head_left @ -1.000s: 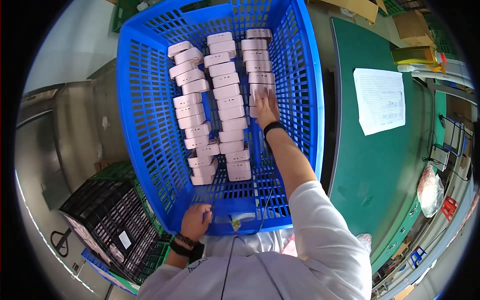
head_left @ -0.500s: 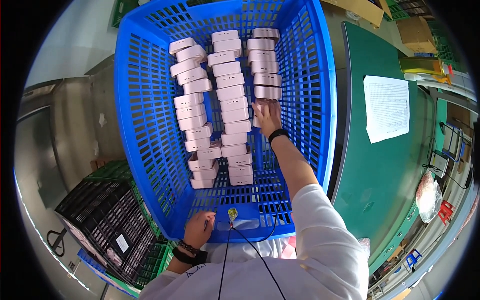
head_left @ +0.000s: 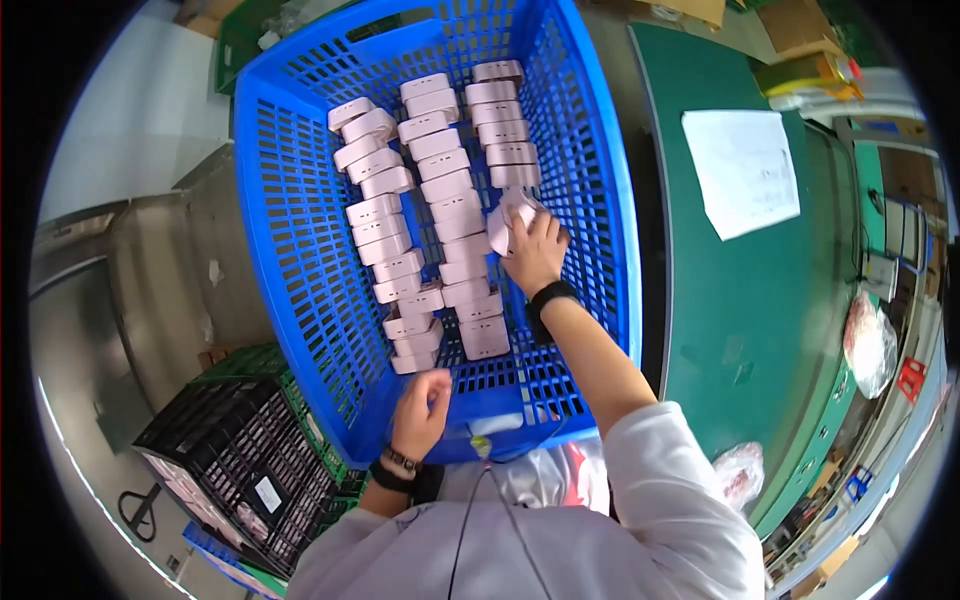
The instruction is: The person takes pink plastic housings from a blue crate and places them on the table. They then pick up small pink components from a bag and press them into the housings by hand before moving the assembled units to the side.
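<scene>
One pale pink casing is tilted at the right row's near end; matching casings form three rows.

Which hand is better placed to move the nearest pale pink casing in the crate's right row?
Right, most likely: the right hand has its fingers on that pale pink casing, while the left hand is farther off, by the blue plastic crate's near wall.

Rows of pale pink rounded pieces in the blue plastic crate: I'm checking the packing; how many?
3, side by side: the left row, the middle row and the right row, whose near end the right hand touches.
</scene>
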`<state>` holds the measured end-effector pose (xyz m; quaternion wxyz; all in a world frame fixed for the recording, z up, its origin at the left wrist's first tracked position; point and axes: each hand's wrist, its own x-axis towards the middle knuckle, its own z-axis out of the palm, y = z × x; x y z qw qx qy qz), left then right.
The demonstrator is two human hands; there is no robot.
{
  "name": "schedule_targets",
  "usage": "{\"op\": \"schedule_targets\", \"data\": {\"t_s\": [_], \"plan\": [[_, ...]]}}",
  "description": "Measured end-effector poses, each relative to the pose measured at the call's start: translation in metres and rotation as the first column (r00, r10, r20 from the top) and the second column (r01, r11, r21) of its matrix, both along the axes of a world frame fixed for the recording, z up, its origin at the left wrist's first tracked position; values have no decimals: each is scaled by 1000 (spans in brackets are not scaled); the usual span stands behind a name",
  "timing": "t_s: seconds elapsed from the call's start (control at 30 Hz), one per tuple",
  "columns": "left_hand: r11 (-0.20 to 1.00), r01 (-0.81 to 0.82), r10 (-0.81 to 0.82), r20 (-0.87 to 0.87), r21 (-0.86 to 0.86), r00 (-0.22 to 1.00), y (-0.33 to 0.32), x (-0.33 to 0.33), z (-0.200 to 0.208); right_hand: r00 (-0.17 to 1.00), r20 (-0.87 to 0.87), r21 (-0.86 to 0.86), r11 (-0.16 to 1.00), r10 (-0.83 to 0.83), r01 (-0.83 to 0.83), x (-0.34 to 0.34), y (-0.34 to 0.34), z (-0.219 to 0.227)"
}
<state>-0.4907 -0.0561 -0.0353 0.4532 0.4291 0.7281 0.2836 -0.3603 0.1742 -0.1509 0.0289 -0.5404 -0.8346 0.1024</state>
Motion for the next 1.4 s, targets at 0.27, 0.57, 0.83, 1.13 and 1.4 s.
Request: {"op": "schedule_targets", "data": {"t_s": [0.27,0.57,0.83,1.13,1.4], "plan": [[963,-46,-65,398,264,915,80,64,57,731,-572,-322,921,-373,218,115,-88,224],[24,836,-721,-569,549,394,98,275,77,243,-598,-616,632,-764,470,319,-211,242],[-92,756,-961,-257,648,103,50,416,47,-403,-692,-718,628,-599,300,429,-331,210],[117,980,-897,441,158,36,23,482,25,-334,-749,-658,577,-572,484,451,-382,165],[238,939,-605,719,-247,343,46,497,10,-97,-411,-630,206,-906,749,458,-344,146]]}}
